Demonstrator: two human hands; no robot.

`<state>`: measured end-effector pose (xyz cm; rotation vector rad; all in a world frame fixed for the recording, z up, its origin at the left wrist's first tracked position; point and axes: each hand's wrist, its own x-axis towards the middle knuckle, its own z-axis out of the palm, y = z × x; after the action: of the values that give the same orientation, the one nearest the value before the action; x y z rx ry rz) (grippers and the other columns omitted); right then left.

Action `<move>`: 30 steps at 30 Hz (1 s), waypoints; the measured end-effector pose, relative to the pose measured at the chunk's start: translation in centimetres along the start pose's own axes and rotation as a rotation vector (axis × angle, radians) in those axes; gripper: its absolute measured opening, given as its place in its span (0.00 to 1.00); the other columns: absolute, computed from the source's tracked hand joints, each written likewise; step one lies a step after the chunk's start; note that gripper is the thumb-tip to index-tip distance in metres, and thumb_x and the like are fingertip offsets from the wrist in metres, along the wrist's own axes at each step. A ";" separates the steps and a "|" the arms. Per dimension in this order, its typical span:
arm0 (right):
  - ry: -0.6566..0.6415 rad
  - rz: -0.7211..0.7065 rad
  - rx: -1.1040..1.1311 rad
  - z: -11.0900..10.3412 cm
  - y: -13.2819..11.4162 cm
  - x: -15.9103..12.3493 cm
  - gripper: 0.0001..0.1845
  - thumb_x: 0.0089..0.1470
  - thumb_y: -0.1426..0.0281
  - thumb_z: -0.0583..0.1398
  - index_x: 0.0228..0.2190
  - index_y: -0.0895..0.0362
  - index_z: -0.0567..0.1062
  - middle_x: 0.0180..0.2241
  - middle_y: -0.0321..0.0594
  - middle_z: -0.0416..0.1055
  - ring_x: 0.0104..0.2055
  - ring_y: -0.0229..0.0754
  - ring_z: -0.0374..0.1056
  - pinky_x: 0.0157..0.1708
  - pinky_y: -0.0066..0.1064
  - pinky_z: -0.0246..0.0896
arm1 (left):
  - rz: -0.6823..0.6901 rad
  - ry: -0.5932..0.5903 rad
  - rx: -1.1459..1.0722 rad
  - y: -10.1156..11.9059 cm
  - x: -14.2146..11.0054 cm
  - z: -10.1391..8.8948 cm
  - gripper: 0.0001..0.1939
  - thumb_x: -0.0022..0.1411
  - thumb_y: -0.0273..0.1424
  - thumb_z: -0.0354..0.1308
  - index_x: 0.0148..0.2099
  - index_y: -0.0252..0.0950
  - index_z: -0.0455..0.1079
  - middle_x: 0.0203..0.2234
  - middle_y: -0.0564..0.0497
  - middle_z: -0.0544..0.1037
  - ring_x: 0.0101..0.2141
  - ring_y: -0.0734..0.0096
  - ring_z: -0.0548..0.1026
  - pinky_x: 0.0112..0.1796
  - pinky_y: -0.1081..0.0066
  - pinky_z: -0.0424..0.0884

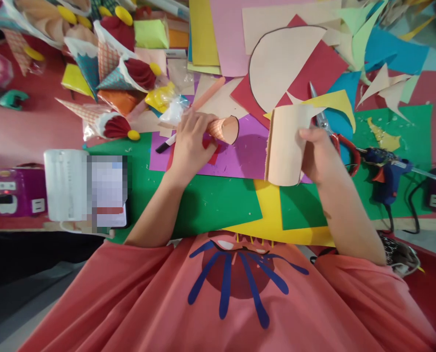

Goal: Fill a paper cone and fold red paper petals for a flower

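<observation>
Red counter (49, 126) strewn with paper (221, 198)
Left hand (191, 141) pinches a checked cone (228, 131); right hand (318, 154) pinches a curled sheet (286, 149) near scissors (323, 122).

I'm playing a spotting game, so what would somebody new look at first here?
Probably the big pale curled sheet in the right hand, and the small checked cone at the left hand. Next, maybe the red-topped cones at the picture's upper left, then the blue glue gun at its right.
</observation>
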<state>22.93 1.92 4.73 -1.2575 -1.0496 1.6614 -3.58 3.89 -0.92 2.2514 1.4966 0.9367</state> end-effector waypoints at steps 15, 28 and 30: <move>-0.029 0.154 0.163 3.0 3.3 -0.6 0.29 0.38 0.57 0.67 0.42 0.52 0.68 0.41 0.39 0.77 0.44 0.49 0.74 0.42 0.41 0.73 | -0.155 -0.091 -0.590 5.1 -1.4 0.5 0.16 0.66 0.47 0.50 0.38 0.38 0.65 0.27 0.53 0.71 0.24 0.77 0.69 0.25 0.74 0.66; -0.231 0.188 0.095 2.9 3.1 -0.9 0.28 0.48 0.47 0.55 0.44 0.52 0.70 0.36 0.43 0.77 0.43 0.51 0.74 0.38 0.43 0.73 | -0.343 -0.135 -0.799 5.1 -0.8 0.6 0.12 0.54 0.32 0.53 0.24 0.38 0.53 0.19 0.56 0.56 0.21 0.78 0.56 0.22 0.75 0.56; -0.216 0.171 0.062 2.4 3.0 -0.8 0.30 0.48 0.44 0.54 0.45 0.52 0.70 0.36 0.42 0.77 0.44 0.51 0.74 0.39 0.44 0.73 | -0.335 -0.064 -0.816 4.5 -0.9 0.6 0.12 0.56 0.33 0.52 0.24 0.38 0.53 0.20 0.56 0.55 0.21 0.77 0.56 0.22 0.73 0.56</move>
<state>20.42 -0.25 2.58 -1.1737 -1.0314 1.9805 -0.19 1.27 0.83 1.3895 1.1166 1.0881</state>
